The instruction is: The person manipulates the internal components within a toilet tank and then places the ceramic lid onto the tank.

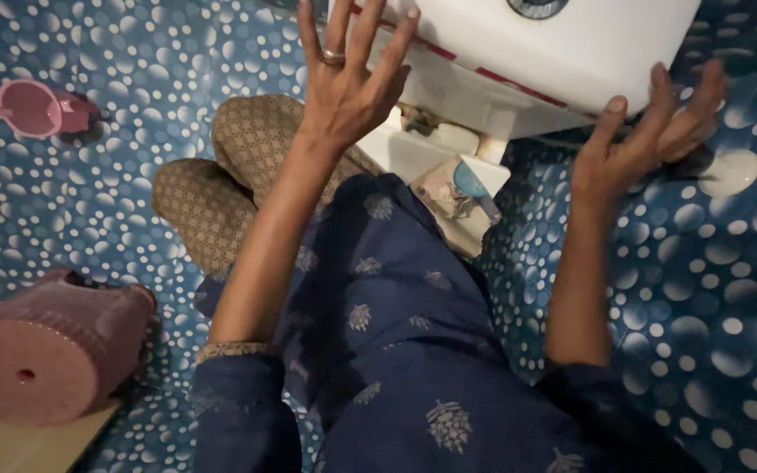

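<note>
Two bare hands reach up to one white appliance [562,44] at the top edge: the left hand [348,83] is spread open against its side, the right hand [650,131] cups its underside, fingers apart. Two pink plastic things lie on the dotted blue floor [729,298]: a mug [37,109] and a stool [50,346]

- Small pink plastic mug [35,109], lying on blue floor covering dotted with white spots [729,289].
- Overturned pink plastic stool [50,346], lower left.
- Pale round disc [731,172], far right.
</note>
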